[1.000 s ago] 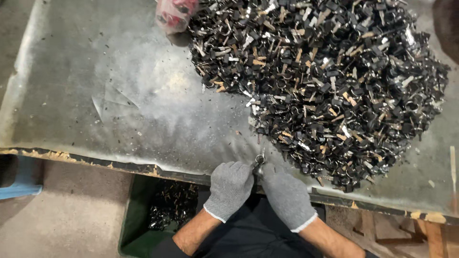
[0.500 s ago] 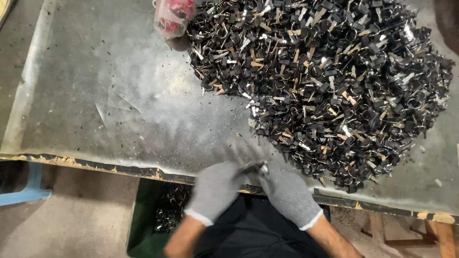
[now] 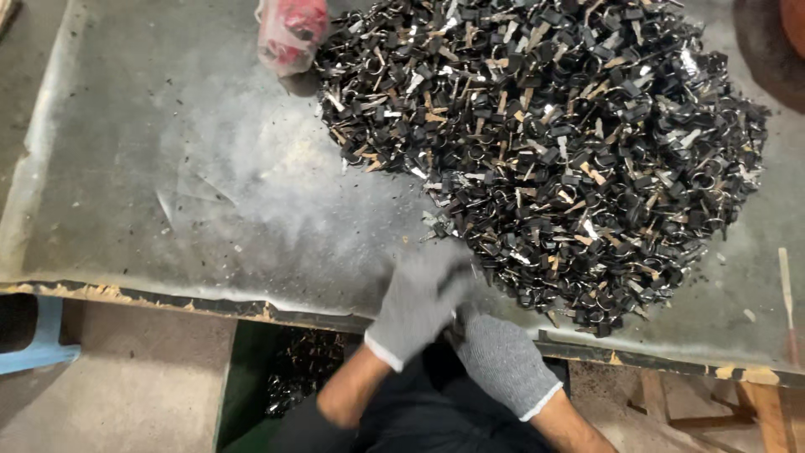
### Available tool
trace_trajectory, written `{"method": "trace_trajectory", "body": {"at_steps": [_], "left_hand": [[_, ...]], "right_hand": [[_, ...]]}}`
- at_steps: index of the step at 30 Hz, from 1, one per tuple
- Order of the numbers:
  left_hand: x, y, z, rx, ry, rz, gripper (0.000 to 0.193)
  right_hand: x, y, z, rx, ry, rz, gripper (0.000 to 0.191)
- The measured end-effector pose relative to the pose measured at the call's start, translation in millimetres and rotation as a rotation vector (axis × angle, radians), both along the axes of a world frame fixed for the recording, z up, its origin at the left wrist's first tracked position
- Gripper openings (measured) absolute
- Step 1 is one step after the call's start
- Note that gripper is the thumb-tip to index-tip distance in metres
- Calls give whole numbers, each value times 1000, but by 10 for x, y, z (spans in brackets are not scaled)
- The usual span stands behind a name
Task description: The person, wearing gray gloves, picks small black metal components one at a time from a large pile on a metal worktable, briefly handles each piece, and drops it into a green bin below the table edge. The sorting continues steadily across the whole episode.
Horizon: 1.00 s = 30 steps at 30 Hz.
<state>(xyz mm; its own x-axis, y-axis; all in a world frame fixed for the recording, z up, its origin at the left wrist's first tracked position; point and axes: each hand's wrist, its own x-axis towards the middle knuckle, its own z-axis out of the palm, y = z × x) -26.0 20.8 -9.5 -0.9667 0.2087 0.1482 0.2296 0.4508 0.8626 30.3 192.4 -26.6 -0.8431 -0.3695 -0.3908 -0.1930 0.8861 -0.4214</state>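
Observation:
A big heap of small black and silver metal parts (image 3: 553,143) covers the right half of a grey metal-topped table (image 3: 193,193). Both my hands wear grey knit gloves. My left hand (image 3: 417,306) is blurred with motion over the table's front edge, its fingers reaching toward the near rim of the heap. My right hand (image 3: 503,361) sits just below the table edge, fingers curled, touching the left hand where a small dark part shows between them. Which hand grips that part is unclear.
A clear bag with red contents (image 3: 289,33) lies at the heap's far left. Below the table edge stands a green bin (image 3: 251,386) holding more dark parts. A blue stool (image 3: 38,344) is at the lower left. A thin stick (image 3: 786,294) lies at the far right.
My left hand has moved up and forward over the table edge toward the heap. The right hand has stayed near the edge. The view has shifted slightly.

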Motion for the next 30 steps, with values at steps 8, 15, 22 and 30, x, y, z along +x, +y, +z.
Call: {"method": "trace_trajectory", "body": {"at_steps": [8, 15, 22, 30], "left_hand": [[283, -195, -157, -296, 108, 106, 36], [285, -274, -155, -330, -79, 36, 19], [190, -323, -136, -477, -75, -100, 12], [202, -313, -125, -429, -114, -42, 18]], "right_hand": [[-90, -106, 303, 3, 13, -138, 51], [-197, -96, 174, -148, -53, -110, 30], [-300, -122, 147, -197, 89, -101, 40], [-271, -208, 170, -112, -63, -155, 43]]}}
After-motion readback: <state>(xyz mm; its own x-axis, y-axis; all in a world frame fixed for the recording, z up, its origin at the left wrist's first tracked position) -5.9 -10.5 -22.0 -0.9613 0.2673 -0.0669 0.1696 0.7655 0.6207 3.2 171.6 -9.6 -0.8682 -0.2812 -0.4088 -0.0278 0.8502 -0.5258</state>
